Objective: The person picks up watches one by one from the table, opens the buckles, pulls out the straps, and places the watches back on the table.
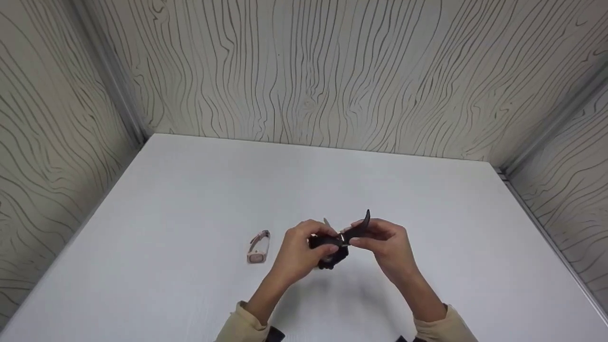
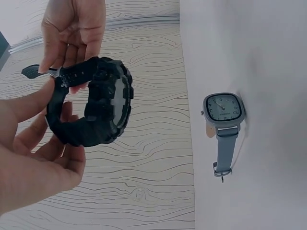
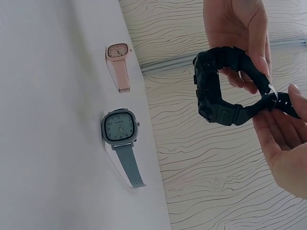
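Note:
A chunky black wristwatch (image 1: 336,259) is held up above the white table between both hands, its strap bent into a loop. Near the metal buckle (image 3: 273,90), my left hand (image 1: 300,248) pinches one side of the strap. My right hand (image 1: 393,248) grips the other strap part, whose pointed free end (image 1: 365,221) sticks up past the fingers. The strap passes through the buckle in the right wrist view. In the left wrist view the black case (image 2: 108,103) faces right, and the dial is seen only edge-on.
On the white table (image 1: 190,199) lies a pink watch (image 1: 257,258), left of my hands. A grey-blue square watch (image 3: 119,127) lies near it, mostly hidden behind the hands in the head view. Wood-grain panels (image 1: 304,71) stand around the table's back and sides.

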Motion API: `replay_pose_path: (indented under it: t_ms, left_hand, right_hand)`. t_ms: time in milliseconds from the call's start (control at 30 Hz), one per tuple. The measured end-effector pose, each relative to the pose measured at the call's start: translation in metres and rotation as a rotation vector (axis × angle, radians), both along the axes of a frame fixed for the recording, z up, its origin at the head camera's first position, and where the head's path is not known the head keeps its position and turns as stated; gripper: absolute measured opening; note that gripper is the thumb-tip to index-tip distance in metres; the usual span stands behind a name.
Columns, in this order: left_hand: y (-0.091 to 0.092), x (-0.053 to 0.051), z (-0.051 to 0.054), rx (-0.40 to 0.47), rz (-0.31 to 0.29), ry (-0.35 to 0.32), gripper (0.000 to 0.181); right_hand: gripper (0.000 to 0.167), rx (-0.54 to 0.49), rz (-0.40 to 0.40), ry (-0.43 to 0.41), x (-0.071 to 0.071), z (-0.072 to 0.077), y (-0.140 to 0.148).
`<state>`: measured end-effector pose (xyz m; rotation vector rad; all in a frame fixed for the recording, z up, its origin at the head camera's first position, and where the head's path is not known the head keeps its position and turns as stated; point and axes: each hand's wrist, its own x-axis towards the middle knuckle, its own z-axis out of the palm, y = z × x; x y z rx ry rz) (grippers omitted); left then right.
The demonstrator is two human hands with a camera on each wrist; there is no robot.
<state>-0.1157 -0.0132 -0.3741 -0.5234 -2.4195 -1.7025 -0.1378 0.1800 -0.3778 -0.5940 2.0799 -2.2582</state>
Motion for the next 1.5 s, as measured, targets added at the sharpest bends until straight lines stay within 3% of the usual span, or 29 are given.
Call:
replay_pose_path:
  t_ms: [233, 433, 833, 1000, 1267, 1500]
  left_hand:
    - [-0.002, 0.0, 0.002, -0.075, 0.042, 0.002, 0.023]
    - [-0.002, 0.0, 0.002, -0.055, 0.042, -0.029, 0.02]
    - [-0.002, 0.0, -0.002, -0.043, 0.031, 0.023, 0.019]
    - [-0.002, 0.0, -0.003, -0.047, 0.036, 0.026, 0.019]
    - [-0.005, 0.0, -0.001, -0.022, 0.044, 0.002, 0.02]
    - [-0.007, -0.002, 0.0, -0.016, 0.033, 0.032, 0.02]
  right_hand:
    - [0.026, 0.049, -0.014, 0.006, 0.001, 0.002, 0.0]
    - [0.028, 0.045, 0.024, 0.018, 0.0, 0.0, 0.001]
    - [0.028, 0.07, 0.11, 0.026, -0.002, -0.004, 0.002]
    - [0.027, 0.109, 0.154, 0.051, -0.004, -0.005, 0.003]
    - [0.03, 0.237, 0.195, -0.01, -0.007, -0.007, 0.007]
    - [0.027, 0.277, 0.239, 0.057, -0.009, -0.009, 0.007]
